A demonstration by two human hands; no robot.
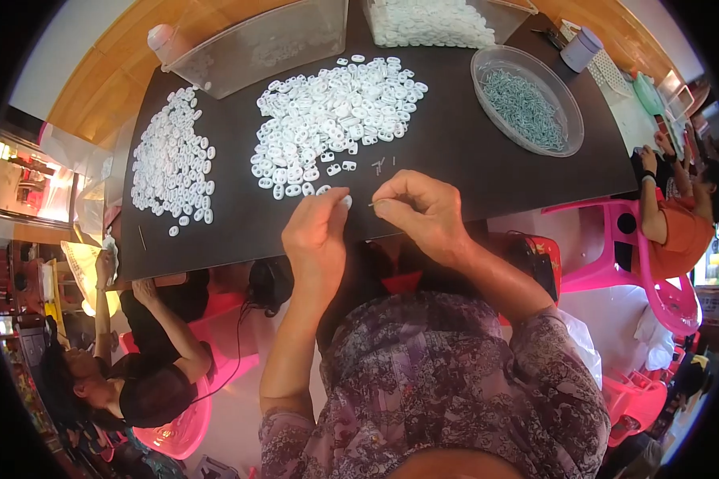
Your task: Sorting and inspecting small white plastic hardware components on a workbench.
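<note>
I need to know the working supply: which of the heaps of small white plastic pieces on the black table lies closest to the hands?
The large middle heap: its loose edge pieces reach almost to the left hand and right hand. The left heap and the far bin's pile lie farther off.

The small white piece [346, 201] at the left hand [318, 239] is mostly hidden by fingertips; the thin pin [371, 205] pinched by the right hand [423, 214] is too small to make out.

Looks like a small home-style assembly workshop: dark table [471, 160] heaped with white plastic parts [335, 112], clear bowl of metal pins [527, 108], clear plastic bins [256, 44], co-workers on pink plastic chairs [655, 271] alongside.
</note>
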